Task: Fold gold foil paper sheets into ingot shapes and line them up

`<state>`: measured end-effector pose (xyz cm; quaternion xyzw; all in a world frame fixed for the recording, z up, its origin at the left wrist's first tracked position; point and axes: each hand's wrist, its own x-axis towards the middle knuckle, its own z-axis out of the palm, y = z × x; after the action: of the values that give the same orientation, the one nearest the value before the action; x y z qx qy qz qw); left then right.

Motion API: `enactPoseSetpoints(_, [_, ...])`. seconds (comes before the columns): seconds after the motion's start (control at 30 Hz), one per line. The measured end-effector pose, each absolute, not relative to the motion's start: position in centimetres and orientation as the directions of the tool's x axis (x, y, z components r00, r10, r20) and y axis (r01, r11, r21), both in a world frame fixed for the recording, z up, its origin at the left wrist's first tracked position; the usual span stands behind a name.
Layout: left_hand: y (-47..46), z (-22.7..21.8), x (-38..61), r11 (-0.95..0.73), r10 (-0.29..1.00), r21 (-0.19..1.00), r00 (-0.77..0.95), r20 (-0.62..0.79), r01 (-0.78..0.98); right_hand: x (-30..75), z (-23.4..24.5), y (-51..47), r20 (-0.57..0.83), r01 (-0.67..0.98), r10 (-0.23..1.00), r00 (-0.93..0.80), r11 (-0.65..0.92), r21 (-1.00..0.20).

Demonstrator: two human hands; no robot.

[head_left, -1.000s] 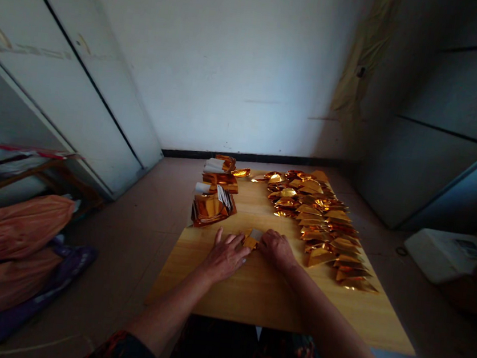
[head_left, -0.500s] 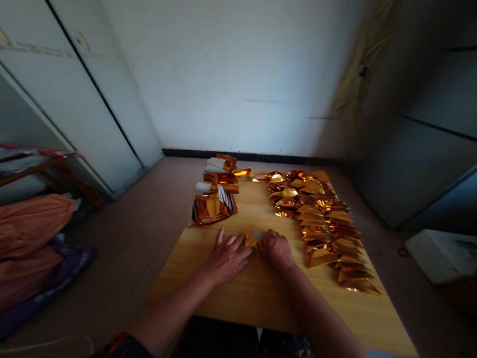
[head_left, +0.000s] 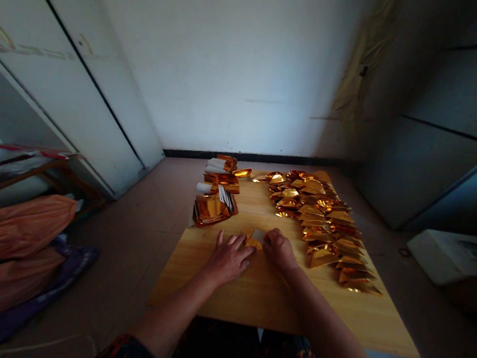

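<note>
A small sheet of gold foil paper (head_left: 254,239), partly folded and with a grey-white face showing, lies on the wooden board between my hands. My left hand (head_left: 229,257) rests flat with fingers spread, its fingertips pressing the paper's left side. At the right edge, the curled fingers of my right hand (head_left: 279,249) pinch the paper; the fingertips are partly hidden. Beyond my left hand sits a stack of gold foil sheets (head_left: 211,207). To the right, several rows of folded gold foil pieces (head_left: 323,223) overlap one another.
The board (head_left: 275,307) has its near edge by my lap. Orange cloth or plastic (head_left: 11,245) lies on the left, near a low wooden stand (head_left: 24,169). A white box (head_left: 440,256) is on the floor at right. A pale wall (head_left: 241,76) stands behind.
My right hand has shifted slightly right and its fingers have changed position at the paper's edge. More of the sheet shows between the hands. My left hand stays nearly in place.
</note>
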<state>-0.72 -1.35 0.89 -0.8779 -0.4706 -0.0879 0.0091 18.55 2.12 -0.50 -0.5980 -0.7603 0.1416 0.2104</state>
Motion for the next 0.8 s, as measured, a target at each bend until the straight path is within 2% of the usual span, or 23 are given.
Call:
enactPoseSetpoints(0.13, [-1.3, 0.9, -0.6, -0.553, 0.828, 0.065, 0.538, 0.158, 0.831, 18.9, -0.6, 2.3, 0.147, 0.818, 0.971, -0.191, 0.24, -0.523])
enactPoseSetpoints(0.37, [-1.2, 0.8, -0.7, -0.55, 0.83, 0.069, 0.537, 0.148, 0.832, 18.1, -0.3, 2.0, 0.12, 0.851, 0.982, -0.144, 0.185, -0.492])
enactPoseSetpoints(0.6, [-1.2, 0.8, -0.6, -0.537, 0.841, 0.096, 0.522, 0.146, 0.838, 19.0, -0.4, 2.8, 0.084, 0.825, 0.982, -0.171, 0.19, -0.533])
enactPoseSetpoints(0.7, [-0.9, 0.7, -0.2, -0.495, 0.865, 0.114, 0.477, 0.157, 0.861, 19.2, -0.1, 2.4, 0.144, 0.832, 0.958, -0.248, 0.287, -0.474])
enactPoseSetpoints(0.8, [-0.3, 0.4, 0.4, -0.414, 0.904, 0.164, 0.384, 0.186, 0.895, 18.8, 0.1, 1.1, 0.191, 0.862, 0.924, -0.332, 0.379, -0.337])
